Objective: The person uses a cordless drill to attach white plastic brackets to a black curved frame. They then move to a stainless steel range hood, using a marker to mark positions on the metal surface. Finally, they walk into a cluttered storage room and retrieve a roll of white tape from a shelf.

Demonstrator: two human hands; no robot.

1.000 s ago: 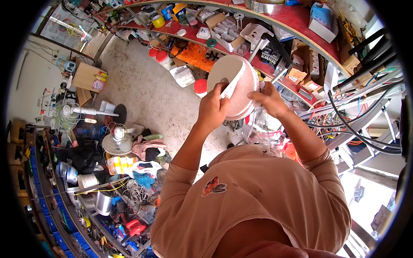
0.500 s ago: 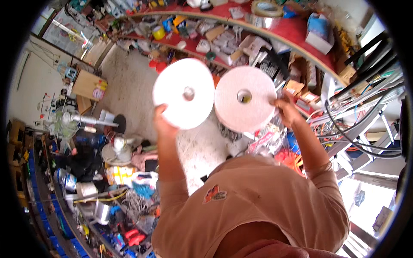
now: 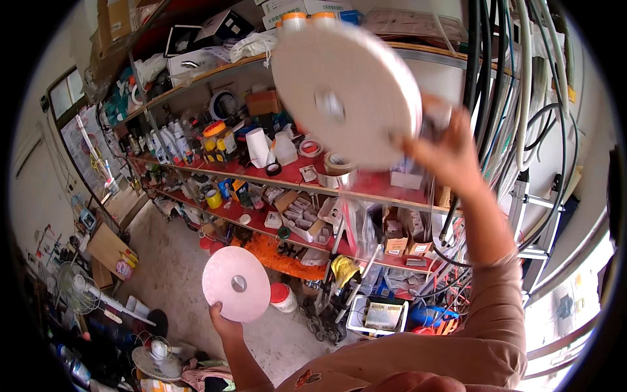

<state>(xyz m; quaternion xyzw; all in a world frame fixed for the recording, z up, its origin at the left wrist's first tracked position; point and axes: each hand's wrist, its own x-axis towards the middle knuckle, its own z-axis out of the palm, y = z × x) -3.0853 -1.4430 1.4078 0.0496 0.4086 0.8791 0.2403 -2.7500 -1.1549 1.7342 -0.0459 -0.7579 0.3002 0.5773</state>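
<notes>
My right hand [image 3: 450, 157] grips the right edge of a large, flat, pale roll [image 3: 372, 98] with a round hole at its center, perhaps tape. This roll is raised in front of the upper shelves and slightly smeared by motion. Lower down and to the left, my left hand [image 3: 223, 320] pinches the lower edge of a similar pinkish-white roll [image 3: 222, 274], its thumb lying on the flat face. A round core opening shows in this one too. The two rolls are well apart.
Red-topped shelving [image 3: 385, 179] crowded with bottles, tape rolls and small boxes runs along the wall ahead. A white bucket with a red lid [image 3: 283, 298] stands on the floor beside the left roll. Black cables [image 3: 480, 72] hang at the right, near a ladder [image 3: 535, 225]. Fans stand at lower left.
My right hand has lifted its roll up to shelf height. The left roll now appears lower and farther left, apart from the other. The view has tilted up, showing more shelving.
</notes>
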